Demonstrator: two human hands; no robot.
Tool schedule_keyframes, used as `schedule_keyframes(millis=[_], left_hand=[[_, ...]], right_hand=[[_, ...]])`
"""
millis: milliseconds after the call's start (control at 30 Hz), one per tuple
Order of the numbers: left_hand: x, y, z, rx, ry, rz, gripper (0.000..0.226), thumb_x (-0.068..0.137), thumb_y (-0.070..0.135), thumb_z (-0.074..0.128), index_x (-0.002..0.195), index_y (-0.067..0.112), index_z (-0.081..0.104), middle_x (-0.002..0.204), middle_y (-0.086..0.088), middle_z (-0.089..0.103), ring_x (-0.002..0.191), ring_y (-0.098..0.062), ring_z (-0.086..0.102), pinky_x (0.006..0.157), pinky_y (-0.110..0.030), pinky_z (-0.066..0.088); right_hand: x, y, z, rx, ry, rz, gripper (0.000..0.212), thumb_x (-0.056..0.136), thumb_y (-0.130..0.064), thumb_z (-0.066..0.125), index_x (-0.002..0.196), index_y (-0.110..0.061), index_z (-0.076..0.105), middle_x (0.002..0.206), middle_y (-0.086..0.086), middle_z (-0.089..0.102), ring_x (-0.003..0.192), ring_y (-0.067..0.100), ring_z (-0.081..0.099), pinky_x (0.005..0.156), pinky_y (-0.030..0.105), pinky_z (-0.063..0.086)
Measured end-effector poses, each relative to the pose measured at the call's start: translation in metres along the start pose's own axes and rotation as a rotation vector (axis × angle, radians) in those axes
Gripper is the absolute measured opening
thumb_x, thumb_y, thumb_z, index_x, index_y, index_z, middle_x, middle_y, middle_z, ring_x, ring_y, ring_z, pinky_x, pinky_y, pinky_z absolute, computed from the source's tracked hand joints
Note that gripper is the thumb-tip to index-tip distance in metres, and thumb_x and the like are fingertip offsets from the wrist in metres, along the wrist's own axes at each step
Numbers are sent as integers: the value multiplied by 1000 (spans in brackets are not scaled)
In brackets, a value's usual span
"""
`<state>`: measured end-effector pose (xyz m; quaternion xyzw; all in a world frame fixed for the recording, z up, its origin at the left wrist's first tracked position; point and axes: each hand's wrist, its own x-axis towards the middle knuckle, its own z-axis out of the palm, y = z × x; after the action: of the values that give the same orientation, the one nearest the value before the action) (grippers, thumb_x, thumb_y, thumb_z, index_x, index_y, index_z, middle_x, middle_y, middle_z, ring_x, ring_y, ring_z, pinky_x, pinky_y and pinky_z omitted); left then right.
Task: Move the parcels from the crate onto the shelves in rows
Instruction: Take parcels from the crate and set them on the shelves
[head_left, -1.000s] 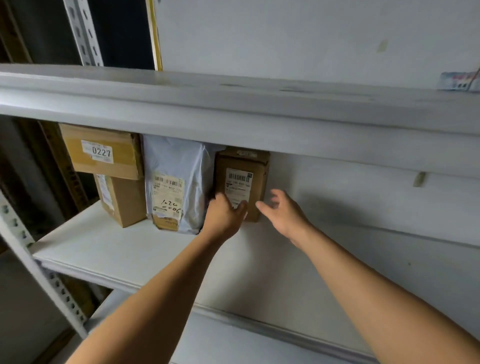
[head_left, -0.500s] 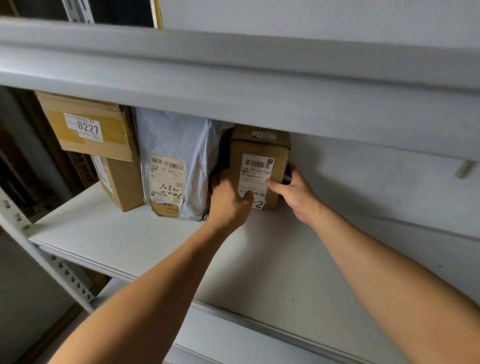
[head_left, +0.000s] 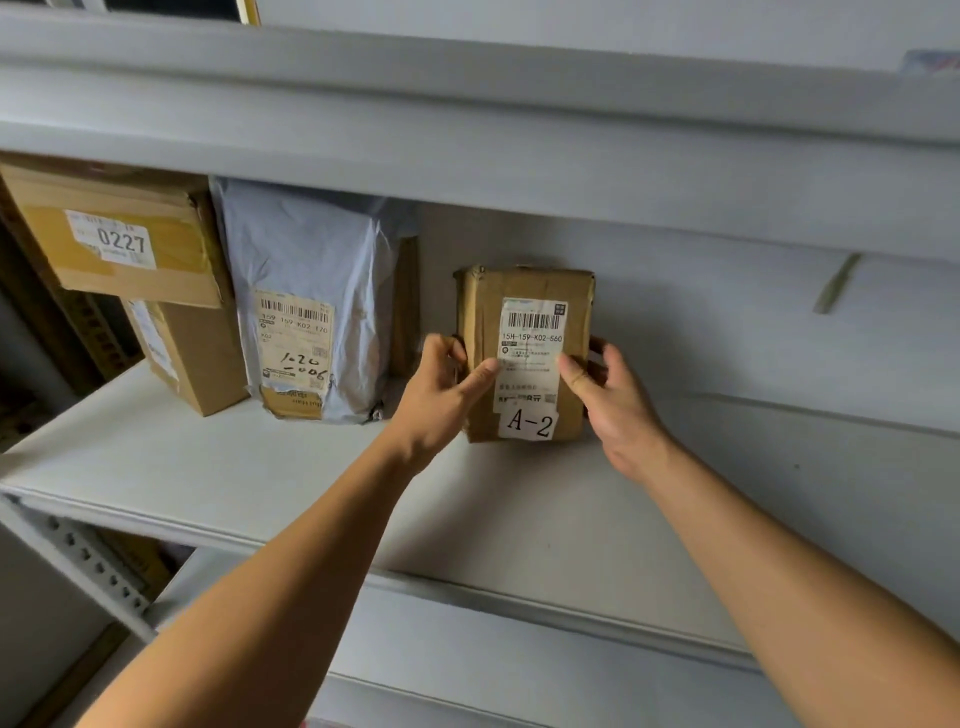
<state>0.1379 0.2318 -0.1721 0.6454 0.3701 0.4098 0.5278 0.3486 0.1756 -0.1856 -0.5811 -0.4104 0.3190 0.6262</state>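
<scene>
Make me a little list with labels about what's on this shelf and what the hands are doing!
place: grey shelf
held parcel: brown parcel marked A-2, upright
left hand: gripping the parcel's left edge
right hand: gripping its right edge
beside it: grey bag parcel, upright, with a gap between them
far left: box marked 0227 stacked on a lower brown box
behind the bag: another brown parcel, mostly hidden
crate: not in view

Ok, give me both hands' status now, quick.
Left hand: closed on the left edge of the brown parcel.
Right hand: closed on the same parcel's right edge.
</scene>
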Motion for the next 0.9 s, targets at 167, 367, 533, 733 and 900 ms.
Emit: schedule_keyframes(millis=[167,367,533,733,900], left_hand=[[-24,2,23,-174,-71,18,47,101,33,69,118,7,33,106,-10,74,88,-16,73,80,-56,63],[-53,21,69,-287,-185,80,42,104,30,62,139,21,42,144,-3,60,112,-14,72,78,-29,61],[-100,44,145,-267,-343,148,47,101,39,60,143,23,44,144,1,62,116,-10,70,78,-25,60],[-192,56,264,-198,-516,143,39,108,33,56,146,39,49,121,20,74,114,-6,71,91,-33,59],[-287,59,356,-200,-745,154,42,109,27,55,150,32,48,140,16,65,125,-9,65,104,-41,54]], right_hand=[[-46,-6,-19,-44,8,-66,30,106,-22,63,136,-19,62,130,-2,74,124,19,69,113,53,50],[-114,-26,-76,-40,-10,-68,46,108,-7,55,153,-19,52,143,-4,68,135,16,62,118,45,46],[-194,-44,-148,-89,180,-83,50,108,-16,57,156,-27,46,142,-8,68,132,13,64,114,47,50],[-321,-51,-254,-142,417,-27,46,107,-28,61,150,-40,52,138,-16,69,129,7,64,113,44,51],[-438,-50,-334,-164,637,37,51,106,-29,64,153,-41,49,137,-21,68,127,1,64,117,42,48]])
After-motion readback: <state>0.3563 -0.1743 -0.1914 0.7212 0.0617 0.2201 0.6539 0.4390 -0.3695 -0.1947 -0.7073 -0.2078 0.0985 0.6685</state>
